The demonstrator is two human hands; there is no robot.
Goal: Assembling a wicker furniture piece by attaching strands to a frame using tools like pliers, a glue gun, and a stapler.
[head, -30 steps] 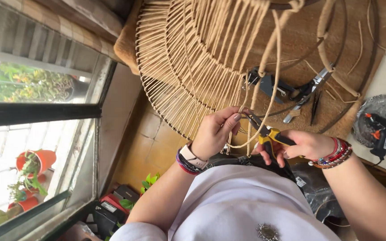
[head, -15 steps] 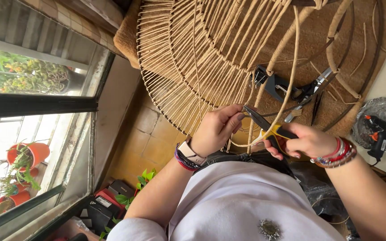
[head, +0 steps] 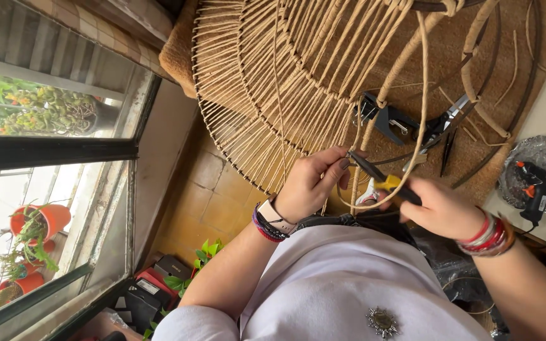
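Note:
A large round frame wound with tan rattan cord (head: pixel 266 82) fills the upper middle of the head view. My left hand (head: pixel 314 183) pinches the cord at the frame's rim, fingertips closed on a strand. My right hand (head: pixel 440 208) grips pliers with yellow and black handles (head: pixel 383 180), their jaws meeting the cord right beside my left fingertips. A loose thick strand (head: pixel 421 95) loops from the frame down to the pliers. Bracelets sit on both wrists.
A black stapler-like tool (head: pixel 390 120) and another pair of pliers (head: pixel 447 123) lie on the brown mat. A glue gun (head: pixel 535 183) rests on a silvery dish at right. A window with potted plants (head: pixel 36 227) is at left; a red toolbox (head: pixel 150 293) sits on the tiled floor.
The view has drifted slightly. My right hand has shifted the pliers a little right and down along the cord; my left hand keeps its pinch at the rim.

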